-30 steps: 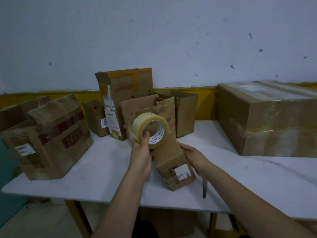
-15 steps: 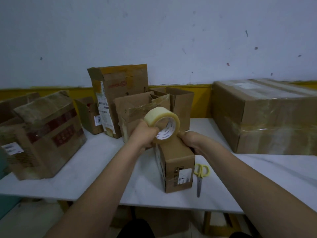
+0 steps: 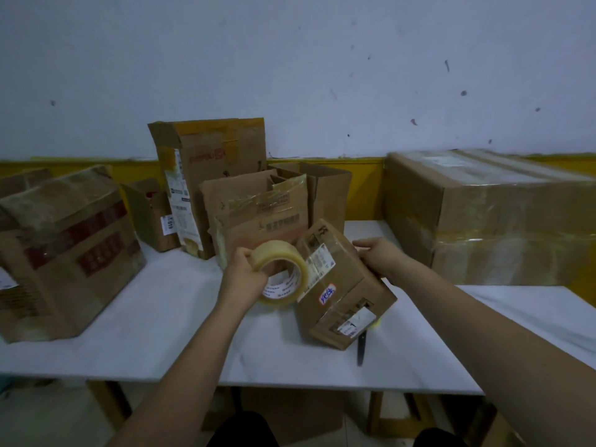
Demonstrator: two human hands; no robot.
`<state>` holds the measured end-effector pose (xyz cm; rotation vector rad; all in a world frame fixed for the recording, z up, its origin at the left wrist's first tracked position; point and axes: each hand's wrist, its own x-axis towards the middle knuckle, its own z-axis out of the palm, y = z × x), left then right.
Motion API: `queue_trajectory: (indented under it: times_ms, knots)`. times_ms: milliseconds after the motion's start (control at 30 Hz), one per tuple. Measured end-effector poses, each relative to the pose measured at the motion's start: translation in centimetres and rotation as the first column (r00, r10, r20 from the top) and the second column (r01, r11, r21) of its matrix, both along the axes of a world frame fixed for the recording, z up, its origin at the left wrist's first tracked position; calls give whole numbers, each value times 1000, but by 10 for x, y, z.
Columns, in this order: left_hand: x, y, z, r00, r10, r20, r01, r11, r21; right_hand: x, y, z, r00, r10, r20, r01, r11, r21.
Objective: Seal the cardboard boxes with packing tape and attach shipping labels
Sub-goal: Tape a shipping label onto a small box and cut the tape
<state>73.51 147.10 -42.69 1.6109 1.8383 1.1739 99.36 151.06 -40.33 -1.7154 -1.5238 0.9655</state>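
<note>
A small closed cardboard box (image 3: pixel 346 296) with white labels stands tilted on the white table (image 3: pixel 167 321), raised at its far end. My right hand (image 3: pixel 379 258) grips the box's far upper edge. My left hand (image 3: pixel 245 279) holds a roll of clear packing tape (image 3: pixel 282 272), fingers through its core, right against the box's left side. A strip of tape seems to run from the roll onto the box.
Scissors (image 3: pixel 362 345) lie partly hidden under the small box's near corner. A large taped box (image 3: pixel 493 217) fills the right. A taped box (image 3: pixel 64 253) stands at the left. Several open boxes (image 3: pixel 258 214) stand behind near the wall.
The small box has been turned and tipped up onto its near end, so its long labelled side faces me. The tape roll has moved down to its left side. The scissors' handles are now covered.
</note>
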Motion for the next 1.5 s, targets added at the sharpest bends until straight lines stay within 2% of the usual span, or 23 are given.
queue_trajectory:
  times_ms: [67,200,267,333,400,467,500,533,567,633,700,733,867,967,1033,1200,1333,1500]
  knots:
    - [2,0,-3,999,7,-33,-7,1000,26,-4,4,10,994,11,113,-8,1000,-23]
    - [9,4,-1,997,-59,-51,63,996,68,-20,-1,36,986,108,129,-74,966,-248]
    - [13,9,2,997,-75,-14,76,994,78,-26,-2,40,984,157,86,-125,946,-299]
    - [13,11,0,993,-37,114,26,995,98,-27,4,33,990,140,24,-128,952,-277]
    - [17,10,-13,937,23,349,-51,996,70,-24,8,27,993,116,-22,-118,960,-254]
    - [30,9,-29,772,32,635,1,999,-51,-17,13,22,992,101,-73,-116,959,-259]
    - [36,8,-33,683,24,730,60,994,-89,-15,14,21,991,94,-98,-117,957,-265]
    - [39,9,-34,649,15,760,77,993,-85,-11,15,19,988,91,-122,-122,955,-271]
    - [35,11,-31,707,-2,707,51,998,-48,-6,15,17,986,81,-147,-120,953,-277]
    - [17,17,-29,923,23,383,-43,998,45,5,16,10,972,55,-227,-121,951,-285]
    - [-3,17,-41,994,45,96,-53,996,78,14,14,3,945,41,-326,-145,942,-302]
    - [-8,14,-50,998,22,54,-26,998,57,17,13,-1,928,41,-369,-165,936,-311]
    - [-5,10,-61,989,-78,123,79,997,-8,20,6,-3,895,30,-446,-181,936,-301]
    - [-28,14,-42,893,-399,209,414,910,-27,25,6,14,887,47,-459,-184,948,-259]
    - [-39,5,-15,835,-484,262,522,847,-100,25,6,33,885,77,-459,-203,951,-232]
    - [-46,-12,49,881,-439,177,458,884,-88,17,17,72,907,150,-395,-247,946,-208]
    - [-59,-25,60,893,-405,197,433,892,-128,0,25,54,893,189,-408,-309,917,-252]
    - [-61,-20,41,900,-436,23,406,815,-414,-43,25,14,867,262,-424,-424,833,-354]
